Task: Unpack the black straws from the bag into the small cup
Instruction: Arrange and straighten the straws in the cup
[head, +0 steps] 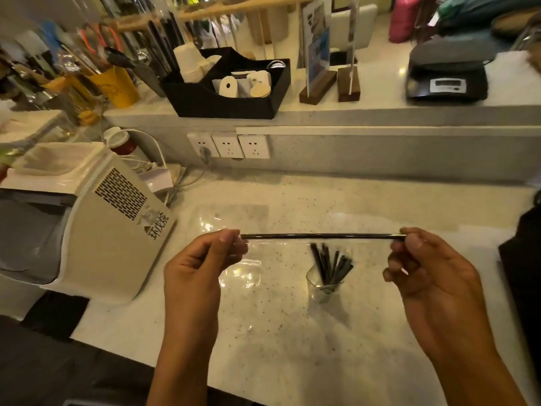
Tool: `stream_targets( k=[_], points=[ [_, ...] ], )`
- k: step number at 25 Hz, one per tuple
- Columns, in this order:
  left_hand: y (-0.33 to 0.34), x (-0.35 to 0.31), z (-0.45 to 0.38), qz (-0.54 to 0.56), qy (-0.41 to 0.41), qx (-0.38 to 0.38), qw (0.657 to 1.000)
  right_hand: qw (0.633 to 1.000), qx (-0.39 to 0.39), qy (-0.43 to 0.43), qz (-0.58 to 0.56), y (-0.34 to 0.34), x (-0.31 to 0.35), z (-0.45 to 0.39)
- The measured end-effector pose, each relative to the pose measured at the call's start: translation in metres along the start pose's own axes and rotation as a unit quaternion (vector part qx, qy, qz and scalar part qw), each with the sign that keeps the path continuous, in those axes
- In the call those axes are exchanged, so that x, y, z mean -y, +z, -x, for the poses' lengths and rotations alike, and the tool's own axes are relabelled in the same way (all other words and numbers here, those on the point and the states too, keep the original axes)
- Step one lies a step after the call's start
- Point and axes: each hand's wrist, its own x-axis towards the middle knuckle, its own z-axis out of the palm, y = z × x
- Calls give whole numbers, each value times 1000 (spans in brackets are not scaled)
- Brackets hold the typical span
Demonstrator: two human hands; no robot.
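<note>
Above table (292,332), L hand (199,268) & R hand (433,276) fingers pinch one black straw (322,236); several in small cup (322,285), bag (234,230) prob. empty.

Pale speckled stone counter (380,200). Directly below the held straw and between the two pinching hands lies a clear plastic bag (234,227), flat on the surface. Just below the right-hand grip and slightly inward stands a small clear cup (322,284) holding several black straws (330,265). Left of the left-hand grip sits a cream-coloured appliance (96,227) with a vented side. Beyond it lie white cables (175,183).
</note>
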Motion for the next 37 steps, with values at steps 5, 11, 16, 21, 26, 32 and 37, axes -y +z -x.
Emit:
stream_targets(
  k=[5, 11, 16, 21, 26, 32, 37],
  points=[
    [8, 30, -2, -76, -47, 46, 995, 972, -115, -136, 152, -19, 22, 0],
    [25, 55, -12, -180, -62, 103, 976, 903, -93, -231, 350, -34, 28, 3],
    [48, 74, -17, -231, -60, 142, 961, 851, -7, -254, 459, -22, 3, -1],
    [74, 89, -27, -261, -55, 211, 940, 807, 30, -207, 552, -12, -41, -6],
    [89, 100, -28, -249, -54, 236, 938, 767, 42, -175, 616, -7, -68, -10],
    [94, 99, -31, -230, -52, 252, 938, 797, 65, -78, 595, -16, -84, -5],
    [101, 95, -36, -220, -53, 279, 933, 857, -26, -157, 490, -23, -78, -11]
  ],
)
